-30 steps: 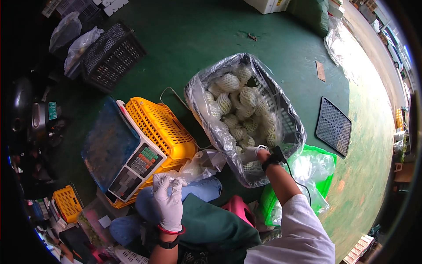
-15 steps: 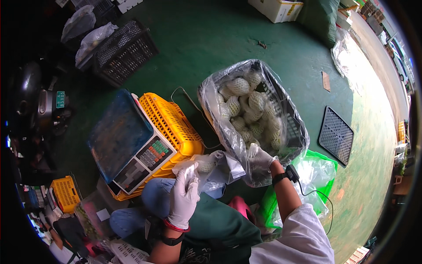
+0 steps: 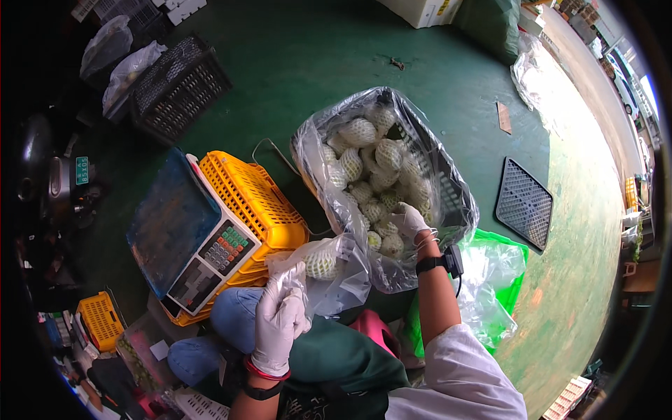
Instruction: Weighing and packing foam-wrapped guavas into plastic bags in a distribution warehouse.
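My left hand, in a white glove, is closed on the gathered edge of a clear plastic bag. One fruit in a white foam net lies inside that bag, beside my fingers. My right hand, also gloved, reaches over the near right part of a dark crate lined with clear plastic. Its fingers look slightly apart, just above or touching the netted fruits, with nothing visibly gripped. Several pale fruits in foam nets fill the crate.
A scale rests on yellow crates to the left. A green crate with plastic bags stands at the right, near a flat black grate. A black crate sits far left. A cord runs behind the yellow crates.
My right hand has moved from the crate's near edge farther in over the fruits. The clear bag by my left hand now hangs wider, its netted fruit showing more plainly. The view has shifted slightly.
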`<state>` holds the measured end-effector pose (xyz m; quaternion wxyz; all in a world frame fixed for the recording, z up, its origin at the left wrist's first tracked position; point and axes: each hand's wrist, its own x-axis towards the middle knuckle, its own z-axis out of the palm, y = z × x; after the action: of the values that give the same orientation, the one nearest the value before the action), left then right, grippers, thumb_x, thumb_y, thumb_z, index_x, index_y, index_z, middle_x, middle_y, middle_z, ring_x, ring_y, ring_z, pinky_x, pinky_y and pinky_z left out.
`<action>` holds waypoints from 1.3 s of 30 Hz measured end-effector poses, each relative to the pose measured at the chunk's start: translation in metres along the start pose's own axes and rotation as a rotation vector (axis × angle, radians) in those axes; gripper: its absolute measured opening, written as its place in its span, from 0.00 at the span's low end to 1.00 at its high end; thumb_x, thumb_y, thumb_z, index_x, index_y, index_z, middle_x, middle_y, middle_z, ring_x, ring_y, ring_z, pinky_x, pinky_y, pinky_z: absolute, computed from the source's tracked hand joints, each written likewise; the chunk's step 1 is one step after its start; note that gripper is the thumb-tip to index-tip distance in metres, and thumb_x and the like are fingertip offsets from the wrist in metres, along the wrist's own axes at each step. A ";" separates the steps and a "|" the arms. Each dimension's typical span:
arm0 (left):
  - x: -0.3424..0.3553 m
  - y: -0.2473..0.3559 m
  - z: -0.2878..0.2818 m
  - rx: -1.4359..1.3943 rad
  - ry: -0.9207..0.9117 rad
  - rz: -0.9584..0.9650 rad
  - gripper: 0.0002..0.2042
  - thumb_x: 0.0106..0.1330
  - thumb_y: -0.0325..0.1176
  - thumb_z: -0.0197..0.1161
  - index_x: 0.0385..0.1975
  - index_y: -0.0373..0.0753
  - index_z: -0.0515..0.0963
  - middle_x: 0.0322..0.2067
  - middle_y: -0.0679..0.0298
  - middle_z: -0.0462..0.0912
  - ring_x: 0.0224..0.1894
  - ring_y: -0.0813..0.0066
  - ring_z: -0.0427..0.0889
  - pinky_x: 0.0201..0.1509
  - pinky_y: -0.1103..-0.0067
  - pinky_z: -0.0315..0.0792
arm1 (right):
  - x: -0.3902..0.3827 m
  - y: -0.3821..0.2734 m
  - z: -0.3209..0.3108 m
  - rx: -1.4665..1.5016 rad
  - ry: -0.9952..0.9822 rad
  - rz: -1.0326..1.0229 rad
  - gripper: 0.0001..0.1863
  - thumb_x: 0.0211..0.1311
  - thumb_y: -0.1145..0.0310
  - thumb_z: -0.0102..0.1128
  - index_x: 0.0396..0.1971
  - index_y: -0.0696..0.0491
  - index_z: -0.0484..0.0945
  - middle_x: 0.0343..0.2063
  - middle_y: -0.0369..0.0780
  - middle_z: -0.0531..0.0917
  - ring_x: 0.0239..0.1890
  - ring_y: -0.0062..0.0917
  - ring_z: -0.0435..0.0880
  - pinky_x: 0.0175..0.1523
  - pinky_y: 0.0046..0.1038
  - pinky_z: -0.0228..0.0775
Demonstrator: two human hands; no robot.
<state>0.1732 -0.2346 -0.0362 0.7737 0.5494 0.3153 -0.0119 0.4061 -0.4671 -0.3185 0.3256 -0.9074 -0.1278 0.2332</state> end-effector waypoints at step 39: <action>0.032 -0.014 -0.005 -0.076 -0.002 -0.158 0.20 0.67 0.22 0.43 0.58 0.36 0.66 0.18 0.71 0.63 0.14 0.88 0.59 0.21 0.86 0.65 | 0.100 0.089 0.057 -0.252 -0.777 0.478 0.21 0.57 0.63 0.62 0.47 0.59 0.75 0.49 0.43 0.77 0.51 0.34 0.77 0.59 0.34 0.66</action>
<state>0.1918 -0.2253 -0.0647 0.7911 0.4928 0.3570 -0.0615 0.4705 -0.4656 -0.4494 0.0783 -0.7892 -0.0552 0.6066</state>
